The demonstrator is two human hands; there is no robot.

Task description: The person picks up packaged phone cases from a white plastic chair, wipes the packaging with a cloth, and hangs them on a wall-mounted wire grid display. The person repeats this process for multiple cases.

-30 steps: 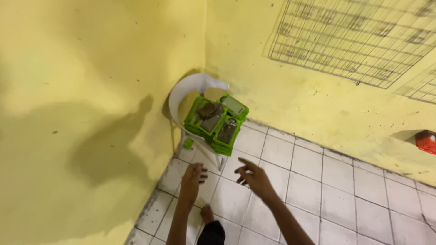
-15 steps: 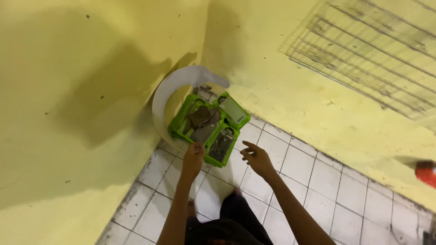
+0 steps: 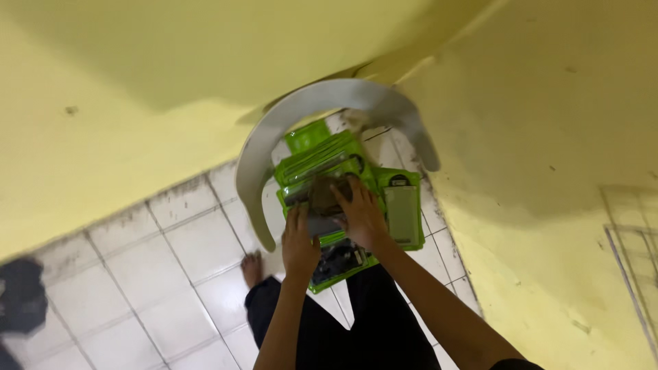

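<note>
Both hands reach into a green tray (image 3: pixel 404 236) on a white chair (image 3: pixel 257 157). The left hand (image 3: pixel 300 245) lies flat, fingers together, on a grey-brown bundle (image 3: pixel 322 202) at the tray's middle; the right hand (image 3: pixel 362 216) rests beside it with fingers spread over the same bundle. Whether either hand grips it, I cannot tell. Below the hands a bare foot (image 3: pixel 252 268) stands on the white tiled floor (image 3: pixel 164 274); yellow walls (image 3: pixel 548 123) close in beyond the chair.
</note>
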